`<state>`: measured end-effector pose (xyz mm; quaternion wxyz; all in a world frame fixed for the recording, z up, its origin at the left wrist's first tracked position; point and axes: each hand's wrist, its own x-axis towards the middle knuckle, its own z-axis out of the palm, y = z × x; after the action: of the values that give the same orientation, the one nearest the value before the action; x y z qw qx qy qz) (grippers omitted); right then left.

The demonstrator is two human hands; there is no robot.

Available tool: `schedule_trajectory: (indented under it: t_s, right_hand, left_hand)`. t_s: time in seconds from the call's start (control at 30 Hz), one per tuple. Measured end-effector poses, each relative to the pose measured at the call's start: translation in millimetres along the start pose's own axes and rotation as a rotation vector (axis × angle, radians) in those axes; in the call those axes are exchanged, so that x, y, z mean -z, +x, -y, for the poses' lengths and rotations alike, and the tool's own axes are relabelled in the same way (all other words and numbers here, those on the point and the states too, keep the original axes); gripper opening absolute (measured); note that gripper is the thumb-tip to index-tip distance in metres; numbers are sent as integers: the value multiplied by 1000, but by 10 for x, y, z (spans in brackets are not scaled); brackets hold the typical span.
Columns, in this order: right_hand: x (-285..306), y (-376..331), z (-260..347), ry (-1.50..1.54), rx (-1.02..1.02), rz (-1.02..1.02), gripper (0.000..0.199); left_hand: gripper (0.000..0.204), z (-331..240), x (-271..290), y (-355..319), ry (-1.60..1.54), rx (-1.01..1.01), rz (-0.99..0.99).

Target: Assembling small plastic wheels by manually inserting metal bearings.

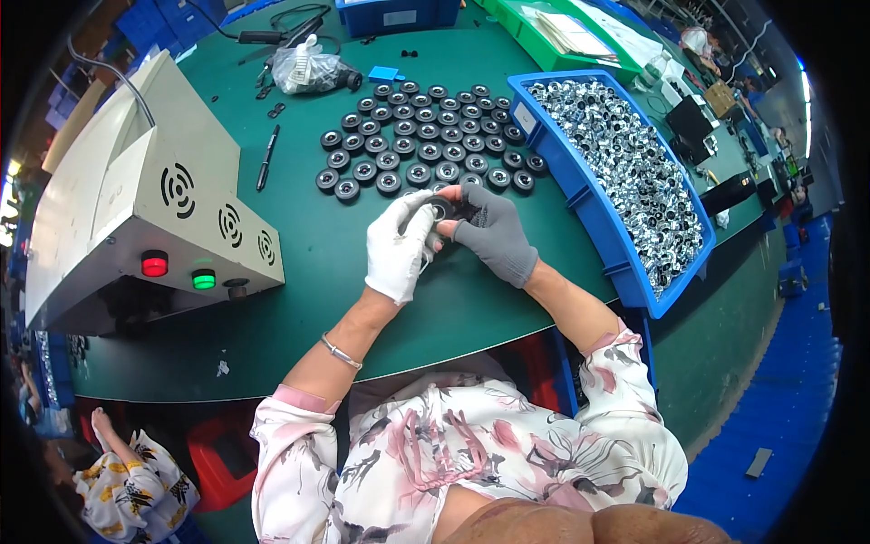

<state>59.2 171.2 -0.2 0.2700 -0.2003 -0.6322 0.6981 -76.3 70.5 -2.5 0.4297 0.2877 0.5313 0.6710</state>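
Between my two hands is a small black wheel (441,208) with a pale centre, held just in front of the rows of wheels. My left hand (399,243), in a white glove, closes on its left side. From the right, my right hand (489,231) grips it too, in a grey glove that leaves the fingertips bare. Beyond them, many similar black wheels (404,145) with silvery hubs lie in loose rows on the green table (317,299).
A blue bin (589,190) full of shiny metal parts stands to the right. A beige machine (195,181) with red and green buttons is on the left, a black pen (268,159) beside it. Farther back lie a plastic bag (304,71) and a green tray (544,45).
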Motion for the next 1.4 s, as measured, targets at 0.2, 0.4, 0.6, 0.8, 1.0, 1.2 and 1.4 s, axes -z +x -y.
schedule_trajectory:
  t_s: [0.2, 0.4, 0.6, 0.8, 1.0, 1.2, 1.4]
  right_hand:
    - [17, -17, 144, -272, 73, 24, 45]
    - [62, 13, 150, -685, 387, 8, 40]
    - [146, 29, 86, -936, 636, 12, 37]
    - [-11, 60, 127, -914, 742, -53, 42]
    - [117, 34, 121, -975, 732, -12, 43]
    - [17, 37, 102, -1000, 723, -62, 41]
    - [58, 38, 112, -851, 720, -29, 39]
  left_hand:
    - [29, 35, 105, 53, -260, 208, 96]
    - [30, 7, 90, 20, -560, 379, 119]
    - [26, -188, 18, 16, 20, 334, 199]
    - [27, -131, 27, -79, 37, 190, 185]
    - [28, -157, -40, -105, -94, 254, 227]
    - [31, -29, -16, -77, 212, -78, 124]
    - [29, -93, -18, -116, 62, 74, 158]
